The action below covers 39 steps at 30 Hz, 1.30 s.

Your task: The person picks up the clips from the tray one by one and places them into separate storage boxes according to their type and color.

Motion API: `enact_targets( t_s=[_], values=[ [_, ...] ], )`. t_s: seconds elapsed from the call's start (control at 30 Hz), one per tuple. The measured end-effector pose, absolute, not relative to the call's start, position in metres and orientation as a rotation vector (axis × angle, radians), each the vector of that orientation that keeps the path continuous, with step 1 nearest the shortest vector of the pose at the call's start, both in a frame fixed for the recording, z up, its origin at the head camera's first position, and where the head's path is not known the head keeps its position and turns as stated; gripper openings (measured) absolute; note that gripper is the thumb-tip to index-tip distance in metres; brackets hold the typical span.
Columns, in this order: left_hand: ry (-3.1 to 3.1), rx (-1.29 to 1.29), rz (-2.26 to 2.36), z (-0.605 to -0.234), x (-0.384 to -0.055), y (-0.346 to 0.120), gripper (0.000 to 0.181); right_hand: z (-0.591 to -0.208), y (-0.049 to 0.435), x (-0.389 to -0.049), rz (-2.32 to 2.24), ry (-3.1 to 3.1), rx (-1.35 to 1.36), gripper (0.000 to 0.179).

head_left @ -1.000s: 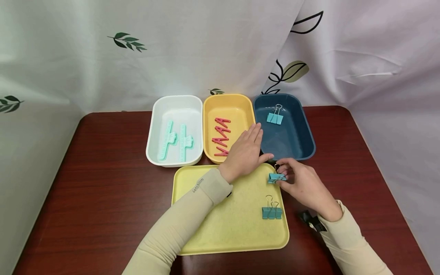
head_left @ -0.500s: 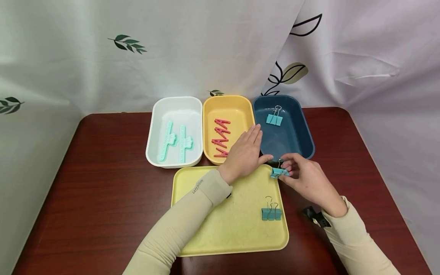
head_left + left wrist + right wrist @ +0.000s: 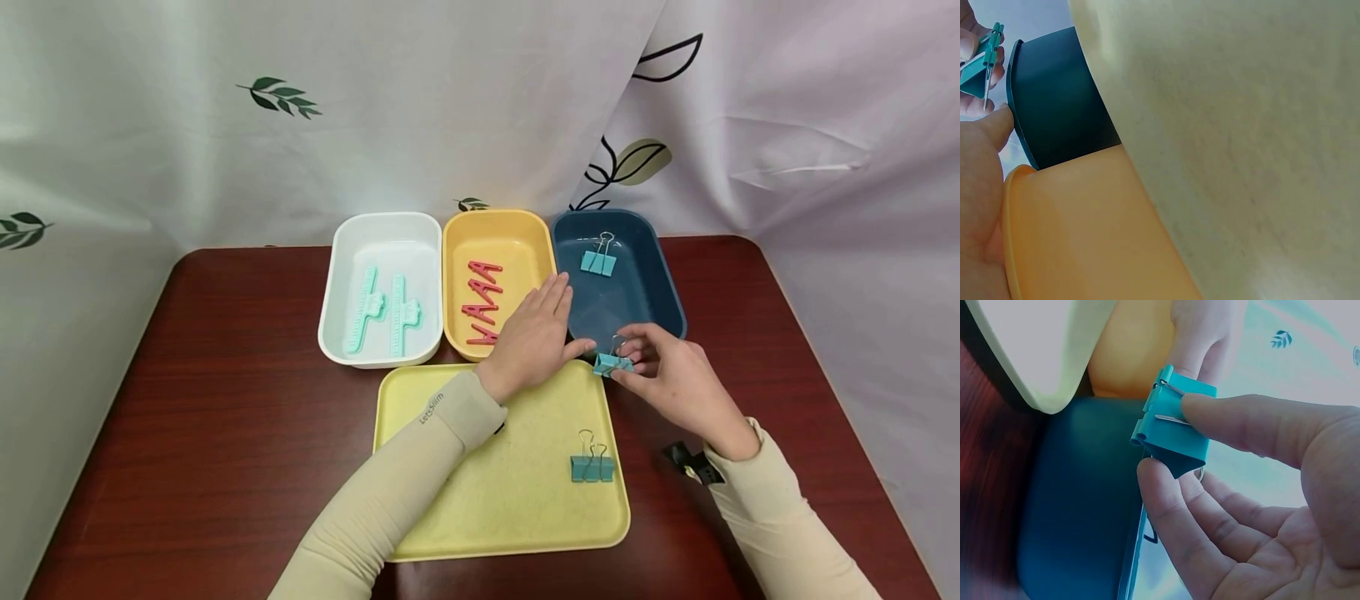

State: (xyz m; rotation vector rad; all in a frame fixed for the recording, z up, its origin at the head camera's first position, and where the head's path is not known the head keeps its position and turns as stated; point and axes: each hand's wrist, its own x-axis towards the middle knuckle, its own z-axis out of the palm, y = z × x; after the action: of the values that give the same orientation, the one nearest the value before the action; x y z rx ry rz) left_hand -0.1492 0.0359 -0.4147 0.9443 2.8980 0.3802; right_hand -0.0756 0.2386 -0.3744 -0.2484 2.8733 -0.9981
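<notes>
Between thumb and fingers, my right hand (image 3: pixel 675 379) pinches a teal binder clip (image 3: pixel 1179 422) at the near edge of the dark blue bin (image 3: pixel 630 304). My left hand (image 3: pixel 528 337) lies with straight fingers over the rims where the yellow bin (image 3: pixel 517 233) and the blue bin meet, its thumb pointing right toward the held clip. A second binder clip (image 3: pixel 597 262) lies at the far end inside the blue bin. Another teal binder clip shape (image 3: pixel 592 467), with wire handles raised, lies on the right side of the yellow tray (image 3: pixel 480 533).
Several red clips (image 3: pixel 482 300) lie in the yellow bin. The white bin (image 3: pixel 345 250) on the left holds two mint ruler-shaped clips (image 3: pixel 366 310). All three bins stand in a row behind the tray on a dark wood table (image 3: pixel 225 400), with a patterned curtain (image 3: pixel 390 108) behind.
My right hand has moved up and slightly right with the binder clip, from over the tray's corner to the blue bin's near rim. The left hand has stayed in place.
</notes>
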Motion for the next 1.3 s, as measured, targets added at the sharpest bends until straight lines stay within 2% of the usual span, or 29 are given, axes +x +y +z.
enact_targets(
  t_s=[1.3],
  values=[
    [2.872, 0.932, 0.4, -0.413, -0.149, 0.036, 0.085, -0.362, 0.247, -0.109, -0.998, 2.908, -0.225, 0.045]
  ],
)
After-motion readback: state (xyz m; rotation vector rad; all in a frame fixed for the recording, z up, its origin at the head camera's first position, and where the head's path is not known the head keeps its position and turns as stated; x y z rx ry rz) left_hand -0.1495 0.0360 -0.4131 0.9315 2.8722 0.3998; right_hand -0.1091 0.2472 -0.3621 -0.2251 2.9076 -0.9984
